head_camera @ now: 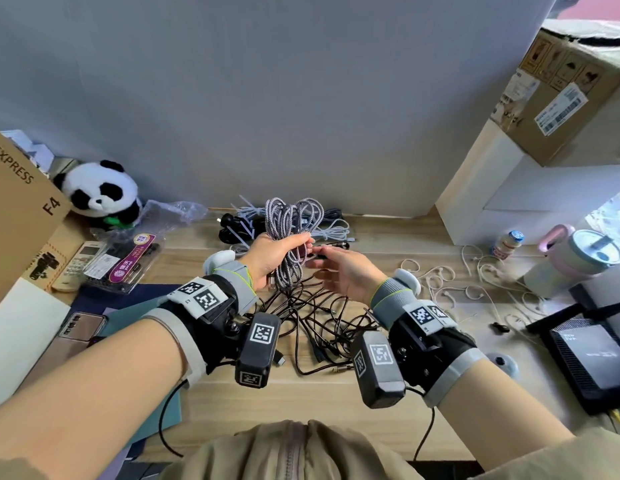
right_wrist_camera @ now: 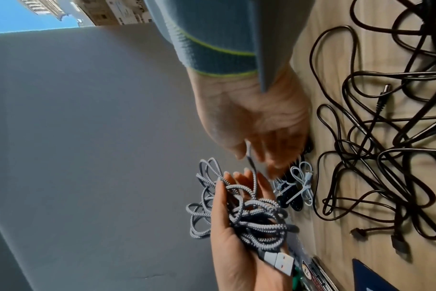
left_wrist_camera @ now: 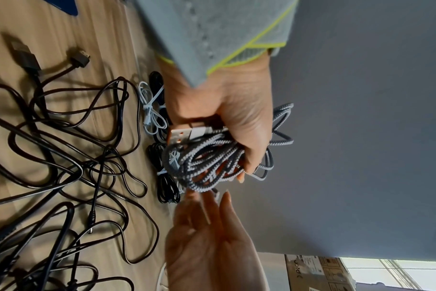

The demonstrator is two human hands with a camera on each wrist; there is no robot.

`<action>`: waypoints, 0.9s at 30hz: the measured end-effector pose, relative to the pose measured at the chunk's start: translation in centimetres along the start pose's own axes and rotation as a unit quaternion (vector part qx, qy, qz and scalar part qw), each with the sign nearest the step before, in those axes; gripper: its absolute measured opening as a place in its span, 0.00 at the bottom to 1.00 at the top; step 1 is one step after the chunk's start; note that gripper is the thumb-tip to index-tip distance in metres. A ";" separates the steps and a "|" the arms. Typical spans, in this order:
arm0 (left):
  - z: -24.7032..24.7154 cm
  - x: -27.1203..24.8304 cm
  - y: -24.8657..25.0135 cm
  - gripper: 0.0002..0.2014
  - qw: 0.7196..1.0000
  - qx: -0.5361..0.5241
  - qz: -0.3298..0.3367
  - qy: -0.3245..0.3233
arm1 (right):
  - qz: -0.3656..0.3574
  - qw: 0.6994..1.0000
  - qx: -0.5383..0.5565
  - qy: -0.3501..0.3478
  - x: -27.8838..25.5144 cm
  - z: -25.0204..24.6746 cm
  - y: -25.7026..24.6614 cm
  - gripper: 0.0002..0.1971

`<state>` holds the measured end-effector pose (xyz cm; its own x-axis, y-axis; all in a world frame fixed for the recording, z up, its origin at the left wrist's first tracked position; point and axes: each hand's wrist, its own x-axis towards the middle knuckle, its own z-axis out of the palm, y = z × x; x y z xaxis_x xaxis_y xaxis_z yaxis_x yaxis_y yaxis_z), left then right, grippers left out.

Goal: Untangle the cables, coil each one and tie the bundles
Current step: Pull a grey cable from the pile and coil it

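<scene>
Wooden desk [head_camera: 336,403]: left hand [head_camera: 272,259] grips braided cable coil [head_camera: 291,230] steady for tying; right hand [head_camera: 350,271] loose-fingered beside it, apparently empty.

wall [head_camera: 267,98]: plain grey | desk [head_camera: 336,410]: light wood | window [left_wrist_camera: 398,273]: daylight, right side

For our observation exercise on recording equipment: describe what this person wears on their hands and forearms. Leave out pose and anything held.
Both hands are bare. The left hand and right hand each have a grey knitted wrist cuff edged in yellow-green. Behind each cuff sits a black strapped brace with grey bands, black-and-white square markers and a black camera block. Thin black cables trail from both.
</scene>
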<state>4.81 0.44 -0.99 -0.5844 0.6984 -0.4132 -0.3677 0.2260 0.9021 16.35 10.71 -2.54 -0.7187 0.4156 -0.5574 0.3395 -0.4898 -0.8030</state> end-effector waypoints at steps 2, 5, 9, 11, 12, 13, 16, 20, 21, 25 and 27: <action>-0.1 -0.1 -0.1 0.10 1.000 0.022 -0.019 -0.006 | -0.069 0.997 0.016 0.032 0.2 -0.3 -0.1 0.14; -0.2 -0.4 -0.1 0.11 0.998 0.040 -0.037 -0.012 | -0.122 0.991 -0.020 0.058 0.4 -0.4 -0.3 0.14; 0.2 -0.9 -0.2 0.04 0.996 0.076 -0.027 -0.045 | -0.123 0.987 -0.047 0.095 0.7 0.0 -0.5 0.14; 0.5 -0.8 -0.5 0.06 0.994 0.081 -0.022 -0.064 | -0.128 0.981 -0.079 0.121 1.1 0.2 -0.5 0.13; 0.6 -0.9 -0.5 0.05 0.994 0.083 -0.022 -0.073 | -0.137 0.977 -0.100 0.132 1.2 0.4 -0.5 0.14; 0.7 -1.1 -0.4 0.04 0.993 0.086 -0.021 -0.083 | -0.143 0.972 -0.121 0.140 1.3 0.4 -0.4 0.14; 0.6 -0.8 -0.8 0.05 0.991 0.091 -0.032 -0.096 | -0.138 0.969 -0.155 0.133 1.1 0.4 0.0 0.15; 0.7 -0.9 -0.9 0.12 0.991 0.074 -0.036 -0.104 | -0.163 0.961 -0.183 0.131 0.9 -0.3 0.0 0.07; 0.7 -0.9 -0.7 0.11 0.993 0.070 -0.031 -0.094 | -0.167 0.962 -0.179 0.125 0.8 -0.4 0.0 0.04; 0.2 -0.9 -0.2 0.06 0.993 0.049 -0.047 -0.098 | -0.140 0.972 -0.179 0.063 0.4 -0.6 0.1 0.08; -0.1 -0.9 -0.3 0.11 0.989 0.045 -0.071 -0.125 | -0.136 0.974 -0.179 0.039 0.3 -0.5 0.2 0.07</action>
<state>5.45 -0.32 -0.93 -0.3303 0.7993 -0.5021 -0.3612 0.3844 0.8496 16.47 11.15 -2.99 -0.7676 0.5569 -0.3173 0.3428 -0.0616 -0.9374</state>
